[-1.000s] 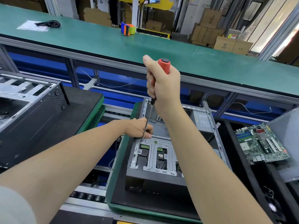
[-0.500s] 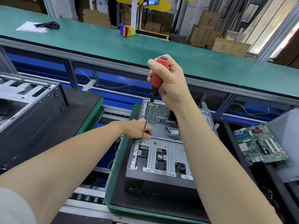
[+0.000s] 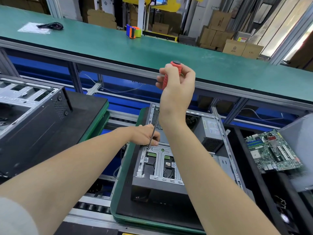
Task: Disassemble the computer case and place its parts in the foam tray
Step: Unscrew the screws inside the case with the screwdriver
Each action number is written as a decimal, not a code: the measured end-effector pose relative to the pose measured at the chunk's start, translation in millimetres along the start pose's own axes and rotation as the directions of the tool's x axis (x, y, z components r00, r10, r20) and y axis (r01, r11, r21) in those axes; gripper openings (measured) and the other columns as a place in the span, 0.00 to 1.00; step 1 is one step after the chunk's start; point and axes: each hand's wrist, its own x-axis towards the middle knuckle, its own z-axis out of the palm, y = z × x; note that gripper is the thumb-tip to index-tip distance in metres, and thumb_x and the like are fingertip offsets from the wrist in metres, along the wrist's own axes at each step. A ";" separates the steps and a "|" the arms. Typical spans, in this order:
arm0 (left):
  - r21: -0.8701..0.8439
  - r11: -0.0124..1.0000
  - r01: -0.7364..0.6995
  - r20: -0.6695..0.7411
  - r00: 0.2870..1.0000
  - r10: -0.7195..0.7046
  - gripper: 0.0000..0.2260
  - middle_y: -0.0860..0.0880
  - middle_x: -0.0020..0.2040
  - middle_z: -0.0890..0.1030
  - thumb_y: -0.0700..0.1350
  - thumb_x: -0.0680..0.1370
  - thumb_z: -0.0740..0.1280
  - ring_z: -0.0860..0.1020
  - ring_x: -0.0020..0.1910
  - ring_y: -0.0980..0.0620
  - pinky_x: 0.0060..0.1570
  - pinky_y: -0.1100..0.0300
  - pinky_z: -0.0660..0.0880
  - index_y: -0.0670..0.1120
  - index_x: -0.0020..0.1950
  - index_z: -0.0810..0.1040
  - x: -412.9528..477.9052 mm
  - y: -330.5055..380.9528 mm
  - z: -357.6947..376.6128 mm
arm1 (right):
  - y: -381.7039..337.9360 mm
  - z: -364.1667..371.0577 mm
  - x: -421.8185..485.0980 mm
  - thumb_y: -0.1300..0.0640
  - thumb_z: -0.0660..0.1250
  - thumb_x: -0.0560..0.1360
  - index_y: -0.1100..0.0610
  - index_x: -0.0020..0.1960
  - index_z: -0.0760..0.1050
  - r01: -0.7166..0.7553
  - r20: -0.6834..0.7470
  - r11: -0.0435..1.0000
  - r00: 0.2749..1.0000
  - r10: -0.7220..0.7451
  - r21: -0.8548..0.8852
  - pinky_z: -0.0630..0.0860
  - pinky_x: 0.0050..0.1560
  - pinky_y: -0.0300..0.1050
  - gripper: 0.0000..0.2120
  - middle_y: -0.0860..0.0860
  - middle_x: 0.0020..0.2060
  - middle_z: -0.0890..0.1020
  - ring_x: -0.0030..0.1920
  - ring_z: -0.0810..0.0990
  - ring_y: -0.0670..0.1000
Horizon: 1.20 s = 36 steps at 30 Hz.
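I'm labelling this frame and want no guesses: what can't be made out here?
Head view: what the screwdriver tip sits on, too small and crowded by the left hand.
Head view: the middle of the computer case, covered by the right forearm.
Head view: lettering on the motherboard, blurred.
Head view: the second case, cut off by the left edge.
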 end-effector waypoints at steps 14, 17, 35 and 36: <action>0.057 0.998 -0.007 0.023 1.000 0.005 0.06 0.52 0.55 0.70 0.58 0.81 0.62 0.72 0.62 0.47 0.66 0.46 0.67 0.65 0.45 0.71 0.7 -3.5 -1.0 | 15.3 -7.2 42.7 0.59 0.74 0.79 0.58 0.50 0.68 -0.097 0.383 0.995 0.920 0.088 0.003 0.66 0.26 0.44 0.14 0.52 0.31 0.75 0.23 0.68 0.51; 0.051 0.999 0.001 0.020 1.000 -0.002 0.04 0.52 0.56 0.70 0.59 0.81 0.62 0.73 0.61 0.47 0.67 0.46 0.68 0.63 0.47 0.73 1.4 -4.4 -0.5 | 16.0 -11.9 51.3 0.60 0.72 0.79 0.59 0.48 0.70 -0.138 0.468 0.989 0.878 0.103 0.042 0.70 0.29 0.44 0.10 0.53 0.34 0.80 0.26 0.72 0.51; 0.034 0.999 0.005 0.023 1.000 -0.006 0.04 0.53 0.56 0.70 0.57 0.82 0.63 0.73 0.60 0.48 0.67 0.47 0.67 0.64 0.47 0.73 1.1 -3.8 -0.8 | 14.2 -25.7 34.1 0.55 0.61 0.86 0.58 0.62 0.72 0.067 0.280 0.996 0.959 -0.049 -0.054 0.83 0.45 0.51 0.08 0.60 0.52 0.85 0.44 0.85 0.56; 0.035 0.999 0.007 0.025 1.000 -0.008 0.05 0.53 0.56 0.70 0.57 0.82 0.63 0.73 0.60 0.48 0.68 0.47 0.67 0.64 0.47 0.72 1.2 -3.7 -0.8 | 14.9 -23.9 30.8 0.54 0.63 0.85 0.56 0.61 0.72 0.083 0.260 0.994 0.964 -0.061 -0.074 0.83 0.44 0.51 0.07 0.58 0.51 0.84 0.44 0.84 0.55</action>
